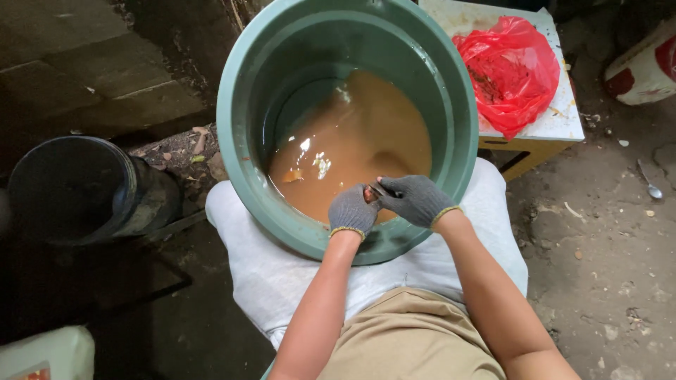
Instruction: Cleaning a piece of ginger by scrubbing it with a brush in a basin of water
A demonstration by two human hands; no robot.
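A large green plastic tub (243, 162) tilts toward me and holds murky brown water (352, 141). Both hands wear grey knit gloves and meet over the tub's near rim. My left hand (352, 210) is closed around a small reddish-brown piece (368, 194). My right hand (415, 199) grips a thin dark tool, its tip touching that piece. A small orange scrap (292, 175) floats at the water's left edge. What exactly the piece is cannot be made out.
A white cloth (253, 274) lies under the tub. A red plastic bag (510, 70) rests on a white-topped yellow box (563, 123) at upper right. A dark bucket (77, 186) stands at left, a white container (46, 355) at lower left. A spoon (651, 184) lies on the dirt floor at right.
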